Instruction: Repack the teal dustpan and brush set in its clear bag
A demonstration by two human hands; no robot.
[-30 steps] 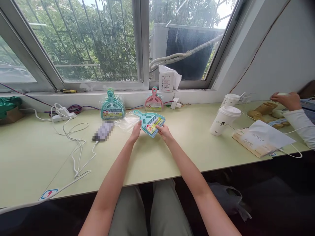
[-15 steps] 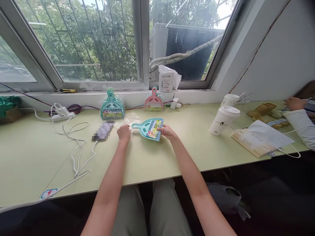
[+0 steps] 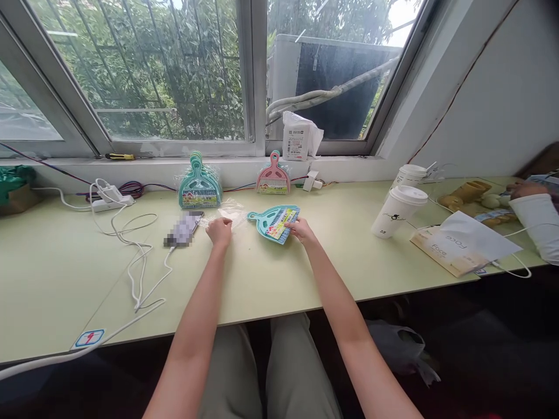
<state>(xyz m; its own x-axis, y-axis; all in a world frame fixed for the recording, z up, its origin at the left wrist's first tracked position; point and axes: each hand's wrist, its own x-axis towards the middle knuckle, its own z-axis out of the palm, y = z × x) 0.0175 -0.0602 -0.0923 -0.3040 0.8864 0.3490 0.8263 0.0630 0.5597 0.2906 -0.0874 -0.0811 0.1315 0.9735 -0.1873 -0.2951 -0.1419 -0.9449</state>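
Observation:
My right hand (image 3: 301, 231) grips a teal mini dustpan-and-brush set (image 3: 263, 224) by its wide end, fingers over the printed card. Its handle points left, and the set is held just over the table or rests on it; I cannot tell which. My left hand (image 3: 219, 231) is closed on a crumpled clear plastic bag (image 3: 234, 213), which spreads to the right behind the fingers. Behind it, a row of wrapped teal dustpan sets (image 3: 200, 186) leans by the sill, and pink dustpan sets (image 3: 273, 176) stand to their right.
A phone (image 3: 183, 229) with a white cable (image 3: 140, 273) lies left of my left hand. Two white paper cups (image 3: 399, 212) stand at right, beside a paper bag (image 3: 458, 247). At far right shows another person's sleeve (image 3: 535, 227). A tissue pack (image 3: 298, 138) sits on the sill.
The teal dustpan set has moved right with my right hand, away from my left hand. The plastic bag now lies spread between them, free of the dustpan's handle.

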